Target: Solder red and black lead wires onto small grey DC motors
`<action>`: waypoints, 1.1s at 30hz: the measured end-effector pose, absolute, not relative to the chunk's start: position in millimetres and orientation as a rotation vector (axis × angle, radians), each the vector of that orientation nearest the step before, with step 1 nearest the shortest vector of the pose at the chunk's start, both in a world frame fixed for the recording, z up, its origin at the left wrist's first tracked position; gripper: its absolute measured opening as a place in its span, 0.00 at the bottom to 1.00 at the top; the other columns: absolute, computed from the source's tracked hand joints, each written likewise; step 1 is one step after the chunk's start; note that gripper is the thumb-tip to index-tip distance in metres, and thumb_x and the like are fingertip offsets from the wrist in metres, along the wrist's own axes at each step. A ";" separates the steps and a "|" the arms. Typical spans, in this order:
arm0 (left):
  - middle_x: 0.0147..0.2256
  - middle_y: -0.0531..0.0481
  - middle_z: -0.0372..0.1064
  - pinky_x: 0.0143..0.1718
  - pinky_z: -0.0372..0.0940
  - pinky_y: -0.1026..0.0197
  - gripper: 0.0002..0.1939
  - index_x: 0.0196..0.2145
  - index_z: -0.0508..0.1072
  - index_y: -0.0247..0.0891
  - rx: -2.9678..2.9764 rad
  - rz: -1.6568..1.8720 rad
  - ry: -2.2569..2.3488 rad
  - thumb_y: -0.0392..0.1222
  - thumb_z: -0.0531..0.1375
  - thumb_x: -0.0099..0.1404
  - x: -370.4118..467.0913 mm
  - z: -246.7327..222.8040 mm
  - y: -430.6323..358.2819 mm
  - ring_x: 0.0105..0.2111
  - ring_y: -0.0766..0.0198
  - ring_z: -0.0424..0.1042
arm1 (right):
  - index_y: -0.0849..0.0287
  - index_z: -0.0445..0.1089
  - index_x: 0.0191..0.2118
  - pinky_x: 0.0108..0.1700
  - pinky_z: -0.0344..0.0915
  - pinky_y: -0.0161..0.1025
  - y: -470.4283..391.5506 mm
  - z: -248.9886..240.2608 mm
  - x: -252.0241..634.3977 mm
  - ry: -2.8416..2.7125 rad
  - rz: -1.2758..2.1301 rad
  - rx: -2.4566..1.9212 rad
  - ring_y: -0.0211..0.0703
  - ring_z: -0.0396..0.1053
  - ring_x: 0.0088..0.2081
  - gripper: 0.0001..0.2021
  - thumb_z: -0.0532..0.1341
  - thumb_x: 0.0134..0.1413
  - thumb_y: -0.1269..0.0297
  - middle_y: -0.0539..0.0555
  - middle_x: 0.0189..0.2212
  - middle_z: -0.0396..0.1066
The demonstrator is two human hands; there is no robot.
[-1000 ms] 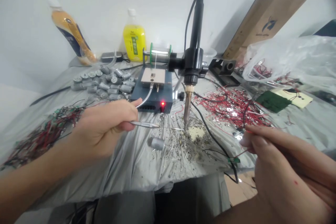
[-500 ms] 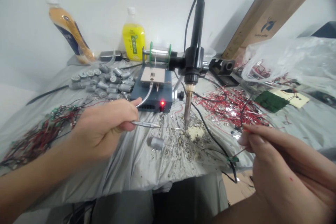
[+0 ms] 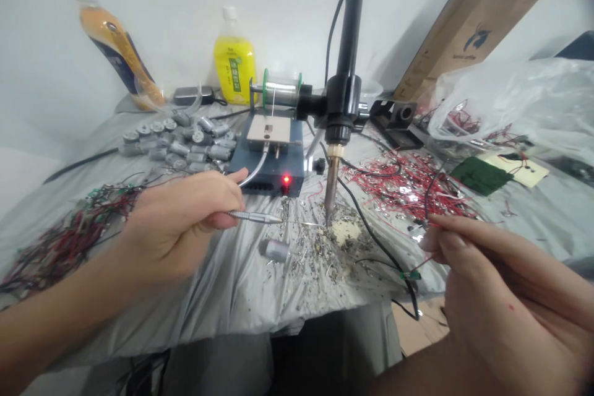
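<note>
My left hand (image 3: 185, 229) is closed around a metal solder feed pen (image 3: 257, 217), whose tube runs back to the feeder. Thin solder wire (image 3: 309, 223) sticks out of the pen and reaches the tip of the soldering iron (image 3: 331, 189), which is clamped upright, tip down. Under the pen a grey cylindrical motor (image 3: 277, 251) lies on the sheet. At the right, my right hand (image 3: 492, 278) pinches a thin red wire; a small green circuit board (image 3: 411, 275) hangs from it, left of the fingers. The wire's end between the fingertips is hidden.
Behind stands the blue solder feeder (image 3: 264, 164), red light lit, with a solder reel (image 3: 282, 91) on top. Grey motors (image 3: 185, 142) are piled left of it. Wired boards (image 3: 83, 229) lie at left, red wires (image 3: 413, 189) at right. Solder debris (image 3: 320, 266) surrounds the iron tip.
The whole view has shifted slightly upward. Both hands keep their grips, and the solder wire stays at the iron tip. The small board still hangs from the red wire.
</note>
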State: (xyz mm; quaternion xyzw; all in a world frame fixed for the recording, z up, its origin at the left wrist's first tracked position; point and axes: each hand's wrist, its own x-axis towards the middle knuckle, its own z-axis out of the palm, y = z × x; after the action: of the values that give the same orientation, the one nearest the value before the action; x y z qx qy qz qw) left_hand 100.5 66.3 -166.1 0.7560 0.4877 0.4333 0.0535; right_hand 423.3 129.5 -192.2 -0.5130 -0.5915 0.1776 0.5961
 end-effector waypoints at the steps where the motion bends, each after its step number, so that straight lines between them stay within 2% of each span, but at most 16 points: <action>1: 0.38 0.58 0.73 0.72 0.77 0.47 0.14 0.39 0.72 0.38 2.296 1.312 1.481 0.27 0.50 0.77 100.5 -165.9 66.1 0.41 0.76 0.77 | 0.51 0.90 0.43 0.37 0.75 0.37 129.6 -192.1 423.3 -1.375 0.406 -1.187 0.41 0.78 0.34 0.08 0.78 0.63 0.56 0.53 0.37 0.83; 5: 0.36 0.58 0.72 0.70 0.78 0.43 0.14 0.39 0.71 0.40 2.294 1.310 1.486 0.28 0.49 0.78 99.3 -165.5 66.1 0.40 0.73 0.78 | 0.51 0.90 0.44 0.36 0.76 0.36 129.1 -192.5 425.4 -1.405 0.403 -1.176 0.41 0.78 0.34 0.08 0.77 0.63 0.56 0.53 0.38 0.83; 13: 0.37 0.54 0.75 0.71 0.79 0.52 0.11 0.41 0.72 0.39 2.464 1.304 1.309 0.26 0.56 0.78 89.0 -165.6 73.6 0.39 0.71 0.78 | 0.50 0.90 0.45 0.36 0.75 0.37 131.0 -194.7 422.9 -1.369 0.406 -1.176 0.41 0.78 0.33 0.08 0.77 0.64 0.57 0.52 0.37 0.82; 19: 0.36 0.53 0.75 0.72 0.78 0.52 0.11 0.42 0.72 0.39 2.477 1.294 1.303 0.26 0.56 0.78 86.6 -166.3 72.9 0.39 0.69 0.79 | 0.50 0.91 0.44 0.37 0.75 0.40 129.4 -193.4 419.7 -1.340 0.414 -1.204 0.44 0.78 0.34 0.08 0.78 0.62 0.56 0.53 0.38 0.83; 25: 0.37 0.53 0.75 0.73 0.77 0.51 0.10 0.42 0.72 0.39 2.443 1.308 1.315 0.28 0.56 0.80 88.0 -166.5 71.8 0.40 0.69 0.79 | 0.51 0.90 0.45 0.36 0.70 0.38 128.8 -193.4 420.3 -1.354 0.426 -1.178 0.41 0.78 0.35 0.06 0.76 0.64 0.59 0.52 0.37 0.82; 33: 0.37 0.53 0.75 0.74 0.76 0.54 0.11 0.41 0.72 0.38 2.484 1.312 1.298 0.24 0.56 0.77 86.8 -163.9 74.2 0.40 0.71 0.79 | 0.43 0.90 0.46 0.33 0.69 0.36 132.7 -197.3 424.9 -1.357 0.393 -1.169 0.39 0.77 0.35 0.08 0.78 0.61 0.60 0.48 0.35 0.82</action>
State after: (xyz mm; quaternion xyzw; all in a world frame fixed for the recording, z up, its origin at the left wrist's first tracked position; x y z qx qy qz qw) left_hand 86.8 74.2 -163.9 0.8025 0.4193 0.4238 0.0235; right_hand 424.9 132.7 -197.3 -0.5060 -0.5875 0.1702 0.6082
